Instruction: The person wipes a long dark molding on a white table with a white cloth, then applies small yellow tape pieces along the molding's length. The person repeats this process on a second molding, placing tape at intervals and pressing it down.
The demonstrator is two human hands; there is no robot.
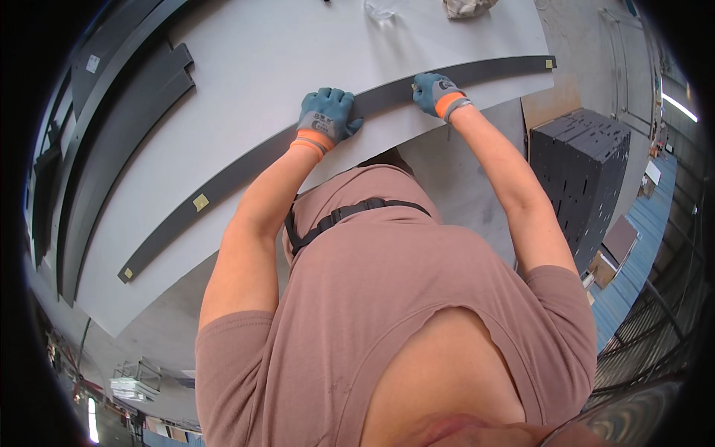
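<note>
A long, narrow dark grey strip (246, 173) lies across the pale tabletop (246, 67) in front of me. Small yellow stickers sit on it, one (199, 201) left of my hands and others near its two ends. My left hand (325, 117), in a grey-blue glove with an orange cuff, grips across the strip, fingers over the far edge and thumb by the near edge. Farther right, my right hand (438, 94), gloved alike, is closed on the strip's surface. A bit of yellow sticker (415, 87) shows at its fingertips; the rest is hidden.
Several long dark grey panels (130, 123) lie along the table's left side. A clear plastic item (380, 9) and a crumpled bundle (468, 7) rest at the far edge. Right of the table stands a stack of black slotted panels (577, 167), with a blue bench (633, 276) beyond.
</note>
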